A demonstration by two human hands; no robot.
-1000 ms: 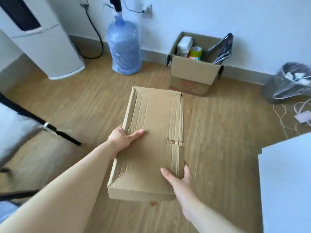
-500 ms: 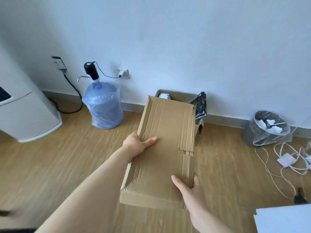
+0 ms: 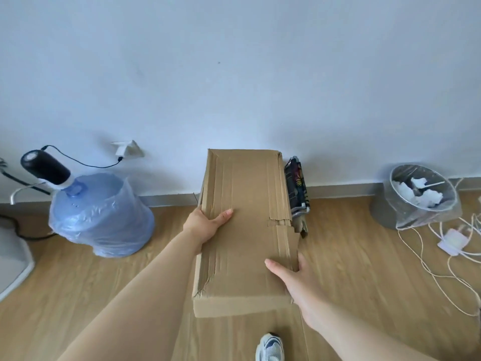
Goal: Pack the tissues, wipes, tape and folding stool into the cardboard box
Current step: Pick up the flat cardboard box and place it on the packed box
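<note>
A flat, creased piece of cardboard [image 3: 244, 225] is held out in front of me with both hands. My left hand [image 3: 205, 225] grips its left edge, thumb on top. My right hand [image 3: 294, 277] grips its lower right edge. The cardboard hides almost all of the open cardboard box against the wall; only a corner flap [image 3: 302, 226] shows beside it. The folded stool [image 3: 296, 188], with dark patterned fabric, sticks up from the box on the right. Tissues, wipes and tape are hidden behind the cardboard.
A blue water jug [image 3: 99, 212] with a black pump stands at the left by the wall. A bin with a clear liner [image 3: 416, 199] and white cables [image 3: 453, 246] lie at the right. A white appliance base [image 3: 13, 264] is at the far left. My shoe [image 3: 269, 346] shows below.
I have walked toward the wall, carrying the cardboard forward. It now covers the box, whose contents were visible a second ago. Both hands keep the same grip.
</note>
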